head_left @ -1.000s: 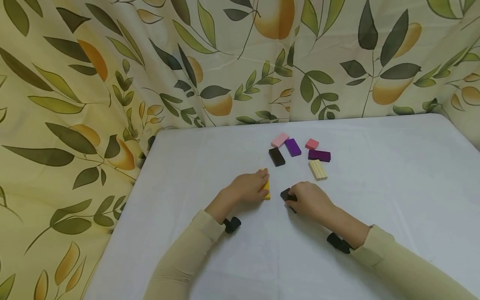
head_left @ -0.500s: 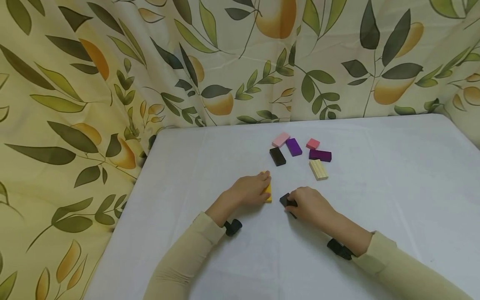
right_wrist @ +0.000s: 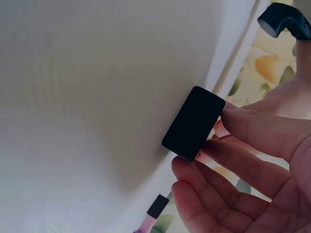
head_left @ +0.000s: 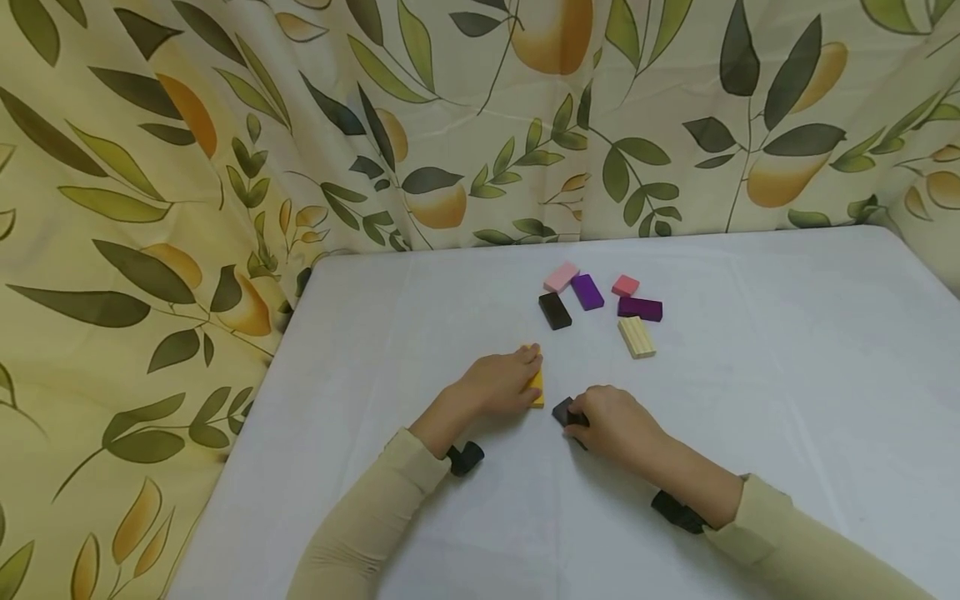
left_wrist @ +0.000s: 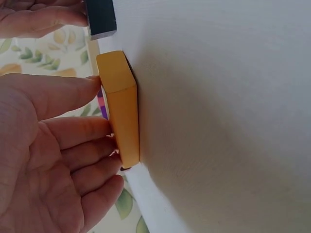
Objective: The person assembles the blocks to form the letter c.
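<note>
My left hand (head_left: 501, 383) lies over a yellow block (left_wrist: 124, 126) standing on the white table. In the left wrist view the thumb and fairly straight fingers touch the block's upper side, and its long side faces the camera. To the right, my right hand (head_left: 617, 418) holds a black block (right_wrist: 193, 124) between thumb and fingers, close over the table. The right wrist view shows the block slanted, with the thumb at one edge and fingertips at its lower corner. The hand hides part of the black block in the head view.
Farther back lie a dark brown block (head_left: 555, 311), a pink block (head_left: 561, 277), a violet block (head_left: 587, 292), a small coral block (head_left: 626, 286), a dark purple block (head_left: 641, 309) and a pale striped wooden block (head_left: 637, 337). A leaf-patterned curtain (head_left: 450, 125) hangs behind the table (head_left: 787, 350).
My right hand has moved toward the near edge of the table with the black block. The left hand and the yellow block have shifted slightly nearer. The blocks at the back stay put.
</note>
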`<state>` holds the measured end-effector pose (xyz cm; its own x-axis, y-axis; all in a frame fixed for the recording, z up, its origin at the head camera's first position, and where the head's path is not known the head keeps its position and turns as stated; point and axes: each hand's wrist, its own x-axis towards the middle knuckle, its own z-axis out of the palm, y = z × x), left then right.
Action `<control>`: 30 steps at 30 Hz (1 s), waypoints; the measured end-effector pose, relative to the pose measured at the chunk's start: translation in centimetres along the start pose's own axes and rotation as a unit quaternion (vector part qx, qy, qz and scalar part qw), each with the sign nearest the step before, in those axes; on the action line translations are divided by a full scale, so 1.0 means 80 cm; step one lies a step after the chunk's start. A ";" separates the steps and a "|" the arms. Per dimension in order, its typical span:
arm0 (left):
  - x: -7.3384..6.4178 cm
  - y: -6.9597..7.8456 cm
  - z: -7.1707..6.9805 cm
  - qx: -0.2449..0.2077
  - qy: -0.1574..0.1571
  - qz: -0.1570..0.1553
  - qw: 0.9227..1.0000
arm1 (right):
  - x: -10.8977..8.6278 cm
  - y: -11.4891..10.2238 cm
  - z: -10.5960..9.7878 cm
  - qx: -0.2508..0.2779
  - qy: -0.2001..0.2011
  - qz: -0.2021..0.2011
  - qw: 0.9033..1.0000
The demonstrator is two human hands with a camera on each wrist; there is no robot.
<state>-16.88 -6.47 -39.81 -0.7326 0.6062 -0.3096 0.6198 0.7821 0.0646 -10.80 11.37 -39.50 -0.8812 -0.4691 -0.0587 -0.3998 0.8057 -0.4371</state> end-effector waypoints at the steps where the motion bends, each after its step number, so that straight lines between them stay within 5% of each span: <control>1: 0.000 0.000 0.000 0.000 0.000 -0.001 1.000 | -0.001 -0.001 0.001 0.000 0.003 0.000 1.000; 30: -0.010 0.003 0.005 0.000 0.010 0.010 1.000 | -0.006 -0.027 0.015 0.001 0.006 -0.027 1.000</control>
<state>-16.01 -6.86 -39.93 -0.7254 0.6247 -0.2890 0.6345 0.7696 0.0711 -9.18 9.40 -39.62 -0.8616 -0.5070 -0.0240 -0.4458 0.7785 -0.4418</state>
